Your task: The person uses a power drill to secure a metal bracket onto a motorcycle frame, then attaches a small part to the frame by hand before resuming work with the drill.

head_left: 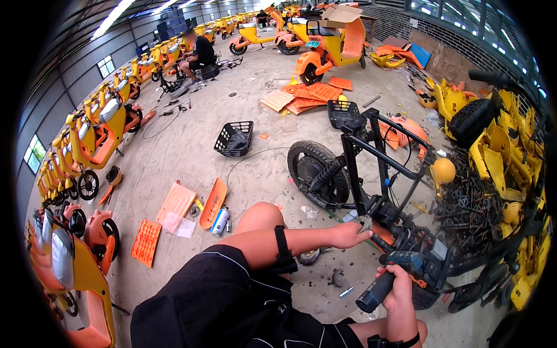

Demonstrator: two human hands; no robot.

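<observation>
A black stripped scooter frame (387, 152) with a rear wheel (304, 174) stands before me. My left hand (354, 232) is closed at the lower part of the frame, beside a small greyish piece; what its fingers hold is unclear. Lower right, my right hand (395, 287) grips a black and blue cordless power tool (376, 291), angled toward the dark motor housing and lower frame. A metal socket-like cylinder (346, 292) and a small round metal part (337, 277) lie on the floor below my hands.
Black baskets (233, 138), orange panels (146, 243) and a spray can (219, 221) lie around. A heap of yellow body parts (502, 168) and dark metal parts crowds the right. Scooters (98, 142) line the left. Another person (202, 55) sits farther back.
</observation>
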